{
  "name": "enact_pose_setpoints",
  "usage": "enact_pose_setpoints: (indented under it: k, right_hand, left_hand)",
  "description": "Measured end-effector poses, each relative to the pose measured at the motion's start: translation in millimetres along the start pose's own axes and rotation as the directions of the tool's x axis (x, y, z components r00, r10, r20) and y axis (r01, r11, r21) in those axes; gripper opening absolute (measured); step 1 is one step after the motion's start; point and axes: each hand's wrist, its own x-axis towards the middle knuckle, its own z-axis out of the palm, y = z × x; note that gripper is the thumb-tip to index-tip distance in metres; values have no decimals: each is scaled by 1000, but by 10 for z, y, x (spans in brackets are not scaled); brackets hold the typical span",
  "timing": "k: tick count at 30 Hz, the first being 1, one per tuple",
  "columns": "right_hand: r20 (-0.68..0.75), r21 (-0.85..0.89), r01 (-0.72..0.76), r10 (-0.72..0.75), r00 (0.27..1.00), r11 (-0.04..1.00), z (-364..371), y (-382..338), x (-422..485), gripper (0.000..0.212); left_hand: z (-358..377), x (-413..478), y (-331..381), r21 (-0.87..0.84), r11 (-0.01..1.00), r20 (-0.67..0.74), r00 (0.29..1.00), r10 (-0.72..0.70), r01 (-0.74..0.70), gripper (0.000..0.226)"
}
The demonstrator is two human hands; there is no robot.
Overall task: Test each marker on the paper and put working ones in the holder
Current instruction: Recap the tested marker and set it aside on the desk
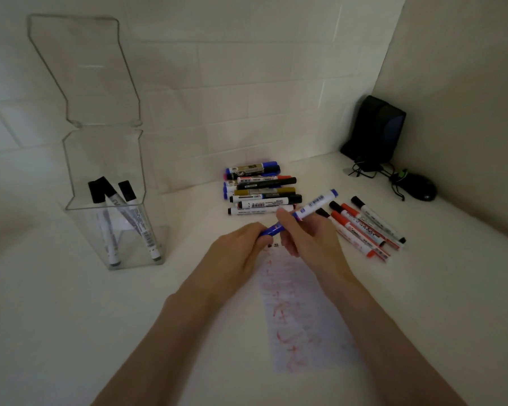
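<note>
Two hands meet over the far end of the paper (302,312), both closed on one blue marker (316,205). Left hand (236,249) is curled around the blue cap end (272,230); fingers wrapped, cap tip just showing between the hands. Right hand (308,235) grips the white barrel, fingers folded around it, thumb on top. Marker is tilted, its far blue end pointing up and away to the right, above the desk (71,317). Cannot tell whether the cap is seated or partly pulled off.

Paper: narrow white strip lying flat on the desk, running from the hands toward the camera, covered in red scribbles. Both forearms flank it.

Holder (115,224): clear plastic box, left of the hands and well apart from them, with its hinged lid standing open. Three black-capped markers (107,197) stand in it, caps up, leaning against each other.

Pile of markers (261,190): lies just beyond the hands, near the tiled wall, stacked roughly parallel; blue, black, red and gold caps visible.

Second group (364,227): several red- and black-capped markers lie side by side on the desk to the right of the right hand, angled diagonally.

Far right corner: black speaker (374,130) upright against the wall, tangled cable at its base, black mouse (420,187) just beside it.
</note>
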Motion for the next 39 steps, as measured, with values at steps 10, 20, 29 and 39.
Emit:
enact_pose_setpoints:
  k: [10, 20, 29, 39]
  right_hand:
    - [-65, 251, -17, 34, 997, 968, -290, -46, 84, 27]
    - [-249, -26, -33, 26, 968, 999, -209, 192, 211, 10]
    - [-244, -254, 34, -98, 965, 967, -158, 272, 247, 20]
    - [-234, -269, 36, -102, 967, 962, -125, 364, 254, 28]
  left_hand:
    - [-112, -33, -43, -407, 910, 157, 987, -18, 81, 38]
    - [-34, -16, -112, -323, 939, -58, 988, -141, 115, 21]
    - [3, -33, -116, 84, 988, 51, 990, -132, 127, 40]
    - [35, -20, -145, 111, 984, 61, 988, -144, 137, 42]
